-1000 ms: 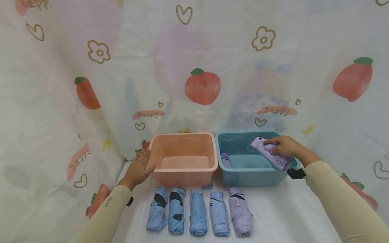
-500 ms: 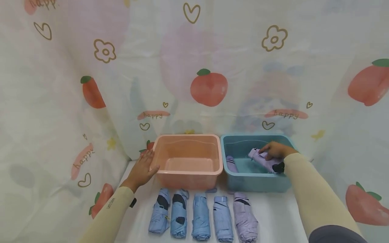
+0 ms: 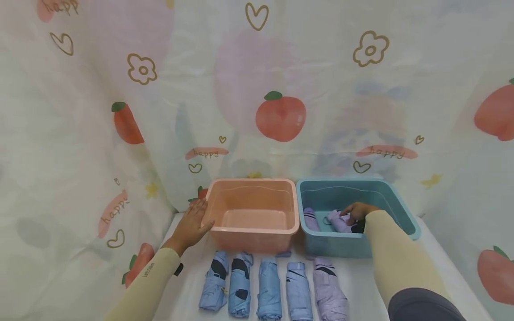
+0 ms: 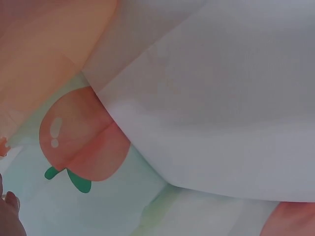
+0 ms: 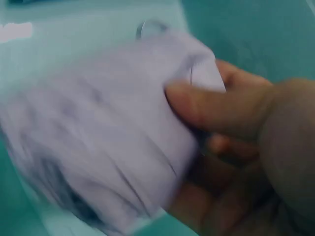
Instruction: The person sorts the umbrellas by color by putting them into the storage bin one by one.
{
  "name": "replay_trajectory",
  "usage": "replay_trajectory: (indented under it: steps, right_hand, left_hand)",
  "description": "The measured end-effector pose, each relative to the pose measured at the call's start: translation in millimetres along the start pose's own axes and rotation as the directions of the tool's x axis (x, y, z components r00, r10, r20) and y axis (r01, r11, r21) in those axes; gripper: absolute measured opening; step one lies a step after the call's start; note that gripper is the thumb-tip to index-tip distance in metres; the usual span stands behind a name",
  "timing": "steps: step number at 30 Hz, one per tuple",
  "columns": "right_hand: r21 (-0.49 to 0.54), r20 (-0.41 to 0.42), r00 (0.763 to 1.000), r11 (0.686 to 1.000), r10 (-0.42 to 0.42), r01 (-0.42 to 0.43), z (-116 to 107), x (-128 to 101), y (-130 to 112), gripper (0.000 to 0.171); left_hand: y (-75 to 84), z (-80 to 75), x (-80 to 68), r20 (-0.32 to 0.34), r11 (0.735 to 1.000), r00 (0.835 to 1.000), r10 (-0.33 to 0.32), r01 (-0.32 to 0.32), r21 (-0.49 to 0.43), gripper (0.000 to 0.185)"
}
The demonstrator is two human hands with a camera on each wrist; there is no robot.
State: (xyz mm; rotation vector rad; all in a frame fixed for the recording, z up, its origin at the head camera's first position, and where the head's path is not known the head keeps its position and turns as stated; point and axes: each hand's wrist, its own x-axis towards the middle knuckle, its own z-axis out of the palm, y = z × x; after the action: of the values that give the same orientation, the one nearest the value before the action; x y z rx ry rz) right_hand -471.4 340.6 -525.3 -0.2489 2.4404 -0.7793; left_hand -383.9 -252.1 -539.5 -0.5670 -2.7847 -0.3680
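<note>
Your right hand (image 3: 357, 211) grips a lilac folded umbrella (image 3: 339, 221) low inside the teal bin (image 3: 405, 218), beside one already there (image 3: 310, 218). Your left hand (image 3: 192, 223) rests flat-fingered on the empty pink bin (image 3: 253, 229). Five umbrellas (image 3: 273, 290) remain unsorted on the table.

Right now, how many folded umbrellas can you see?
7. Five lie in a row on the table before the tubs. Two are inside the blue tub: one lying loose, one gripped by the right hand.

Peach-print curtain (image 3: 281, 116) backdrop, white tabletop (image 3: 441, 267)
</note>
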Motion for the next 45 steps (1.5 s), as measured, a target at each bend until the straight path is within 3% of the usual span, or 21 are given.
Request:
replay_trajectory:
  steps: [3, 7, 10, 15, 18, 25, 35, 40, 45]
  right_hand:
    - [0.033, 0.007, 0.999, 0.998, 0.046, -0.046, 4, 1, 1, 0.041]
    - [-0.091, 0.077, 0.994, 0.993, 0.083, -0.076, 6, 1, -2, 0.043]
    - [-0.167, 0.161, 0.982, 0.983, 0.102, -0.075, 9, 2, -4, 0.056]
    - [-0.029, 0.234, 0.954, 0.982, 0.189, -0.188, 18, 9, -14, 0.098]
    - [-0.016, 0.245, 0.94, 0.971, 0.236, -0.24, 23, 15, -24, 0.107]
    - [-0.058, 0.278, 0.942, 0.982, 0.189, -0.18, 35, 28, -50, 0.098]
    - [-0.036, 0.239, 0.943, 0.973, 0.231, -0.229, 44, 32, -63, 0.099]
    - [-0.118, 0.211, 0.953, 0.974, 0.217, -0.195, 36, 18, -68, 0.091]
    - [-0.188, 0.277, 0.949, 0.977, 0.148, -0.097, 16, 8, -72, 0.08]
  left_hand:
    - [2.2, 1.8, 1.7, -0.006, 1.0, 1.0, 0.002, -0.002, -0.009, 0.073]
    - [2.8, 2.6, 2.4, -0.015, 1.0, 1.0, 0.0, 0.001, 0.003, 0.072]
    - [2.4, 1.8, 2.0, -0.008, 1.0, 1.0, -0.006, 0.006, 0.005, 0.073]
    - [2.1, -0.4, 0.0, 0.002, 1.0, 1.0, -0.021, 0.021, 0.009, 0.073]
    - [2.1, -2.1, -0.4, 0.012, 0.999, 0.999, -0.03, 0.03, 0.013, 0.072]
    - [-0.5, 1.4, -0.4, -0.01, 1.0, 1.0, -0.026, 0.026, 0.009, 0.073]
    - [4.0, 0.9, -4.1, -0.015, 1.0, 1.0, -0.024, 0.024, 0.008, 0.072]
    - [3.2, 0.0, -4.5, -0.014, 1.0, 1.0, -0.015, 0.015, -0.003, 0.072]
    - [0.1, -1.1, -0.1, -0.03, 1.0, 1.0, 0.006, -0.006, -0.004, 0.071]
